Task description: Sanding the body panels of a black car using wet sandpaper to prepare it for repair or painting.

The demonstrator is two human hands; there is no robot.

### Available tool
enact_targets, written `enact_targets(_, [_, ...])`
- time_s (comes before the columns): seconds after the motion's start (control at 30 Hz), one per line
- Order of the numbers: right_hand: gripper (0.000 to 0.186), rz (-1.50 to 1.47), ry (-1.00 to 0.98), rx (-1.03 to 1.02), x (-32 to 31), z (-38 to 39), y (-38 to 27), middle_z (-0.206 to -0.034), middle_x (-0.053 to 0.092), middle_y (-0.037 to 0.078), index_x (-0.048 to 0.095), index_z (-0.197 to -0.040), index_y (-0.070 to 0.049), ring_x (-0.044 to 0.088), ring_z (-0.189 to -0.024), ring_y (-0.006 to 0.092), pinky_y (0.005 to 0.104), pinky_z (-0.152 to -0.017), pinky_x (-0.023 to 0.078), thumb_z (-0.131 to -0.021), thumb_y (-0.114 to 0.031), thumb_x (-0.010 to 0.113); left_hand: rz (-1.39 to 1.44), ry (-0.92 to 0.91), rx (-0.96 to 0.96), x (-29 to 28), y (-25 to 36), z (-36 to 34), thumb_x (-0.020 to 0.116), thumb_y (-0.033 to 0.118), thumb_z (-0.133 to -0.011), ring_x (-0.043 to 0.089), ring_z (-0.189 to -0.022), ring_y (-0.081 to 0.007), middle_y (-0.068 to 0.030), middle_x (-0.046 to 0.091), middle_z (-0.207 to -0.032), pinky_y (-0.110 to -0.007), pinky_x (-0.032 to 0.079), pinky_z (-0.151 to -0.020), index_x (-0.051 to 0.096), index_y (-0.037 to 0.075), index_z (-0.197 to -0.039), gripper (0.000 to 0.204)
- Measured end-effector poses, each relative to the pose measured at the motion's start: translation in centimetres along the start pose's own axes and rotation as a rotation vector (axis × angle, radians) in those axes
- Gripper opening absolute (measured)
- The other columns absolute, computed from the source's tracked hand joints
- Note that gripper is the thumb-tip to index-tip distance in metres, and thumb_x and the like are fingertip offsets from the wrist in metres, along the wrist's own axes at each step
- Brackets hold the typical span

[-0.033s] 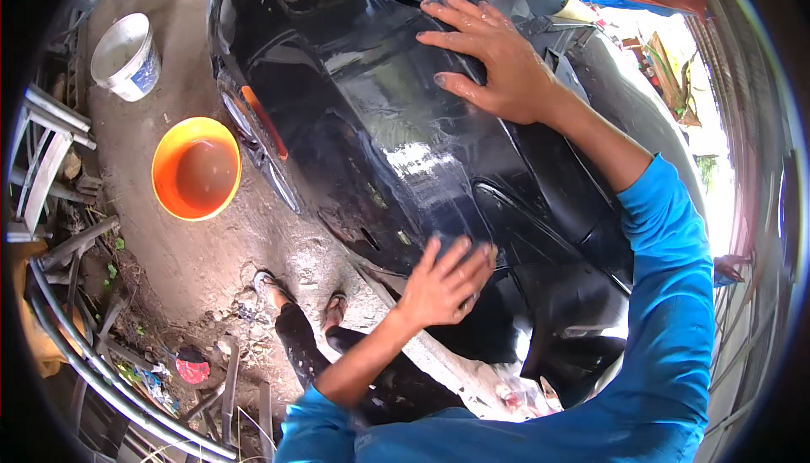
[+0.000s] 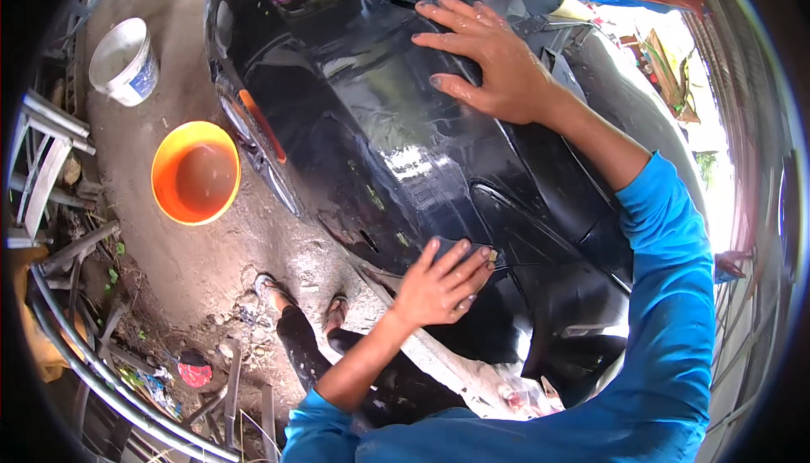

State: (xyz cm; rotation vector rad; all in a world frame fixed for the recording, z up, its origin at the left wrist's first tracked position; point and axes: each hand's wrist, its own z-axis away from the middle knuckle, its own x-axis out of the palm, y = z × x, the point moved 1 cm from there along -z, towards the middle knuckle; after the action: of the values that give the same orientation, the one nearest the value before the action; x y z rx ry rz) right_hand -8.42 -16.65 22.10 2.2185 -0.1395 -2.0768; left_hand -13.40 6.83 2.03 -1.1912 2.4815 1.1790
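Black vehicle body (image 2: 405, 117) stands in front of the person, glossy, with bright reflections along its surface. Bare ground (image 2: 160, 277) lies to its left. Orange bucket (image 2: 171, 185) stands there near the body's edge and contains murky brownish liquid; white bucket (image 2: 110, 58), stained, stands farther off. Right hand (image 2: 494, 62) lies palm down on the far part of the body, fingers spread, grasping nothing visible. Left hand (image 2: 443, 286) lies on the near part, fingers extended over a dark flat piece (image 2: 447, 246); its grip cannot be told.
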Motion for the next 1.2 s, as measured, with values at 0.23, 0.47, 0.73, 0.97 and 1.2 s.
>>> enact_targets(0.23, [0.047,0.041,0.025,-0.005,0.4,-0.2,0.6,-0.156,0.044,0.010,0.063,-0.134,-0.016,0.032,-0.148,0.0319,0.0558,-0.121,0.022,-0.092,-0.037,0.065,-0.059,0.083,-0.207,-0.2,-1.0,-2.3,0.067,0.020,-0.073,0.042,-0.134,-0.0429,-0.0111,0.048,-0.148,-0.068,0.027,-0.111,0.055,0.012,-0.138,0.067])
enact_targets(0.47, [0.047,0.009,0.063,-0.020,0.5,-0.1,0.1,-0.155,0.045,0.010,0.066,-0.131,-0.014,0.035,-0.146,0.0320,0.0557,-0.121,0.023,-0.091,-0.038,0.066,-0.039,-0.036,-0.041,-2.7,-5.2,-3.4,0.061,0.021,-0.072,0.038,-0.142,-0.0352,-0.0108,0.052,-0.147,-0.068,0.017,-0.116,0.062,0.012,-0.128,0.057])
enact_targets(0.73, [0.048,-0.043,0.078,0.008,0.5,-0.2,0.4,-0.153,0.047,0.010,0.065,-0.131,-0.012,0.036,-0.146,0.0322,0.0562,-0.120,0.022,-0.092,-0.038,0.067,-0.065,-0.300,0.107,-1.4,-2.3,-1.7,0.059,0.030,-0.073,0.047,-0.137,-0.0327,-0.0062,0.057,-0.142,-0.069,0.018,-0.115,0.069,0.021,-0.120,0.049])
enact_targets(0.97, [0.029,-0.567,0.375,0.164,0.8,0.0,2.4,-0.124,0.068,0.019,0.068,-0.118,0.001,0.064,-0.118,0.0318,0.0346,-0.098,0.049,-0.100,-0.020,0.060,-0.050,-0.029,-0.262,-3.1,-1.2,-7.7,0.058,0.013,-0.077,0.031,-0.147,-0.0409,-0.0172,0.040,-0.156,-0.062,0.013,-0.121,0.051,0.008,-0.144,0.068])
enact_targets(1.2, [0.040,-0.597,0.361,0.219,0.4,-0.7,1.5,-0.124,0.068,0.020,0.067,-0.119,0.003,0.062,-0.121,0.0321,0.0368,-0.102,0.047,-0.106,-0.029,0.047,-0.147,0.127,-0.259,-6.2,-6.3,-13.6,0.055,0.010,-0.087,0.030,-0.148,-0.0406,-0.0179,0.037,-0.158,-0.054,0.015,-0.123,0.046,0.005,-0.148,0.062])
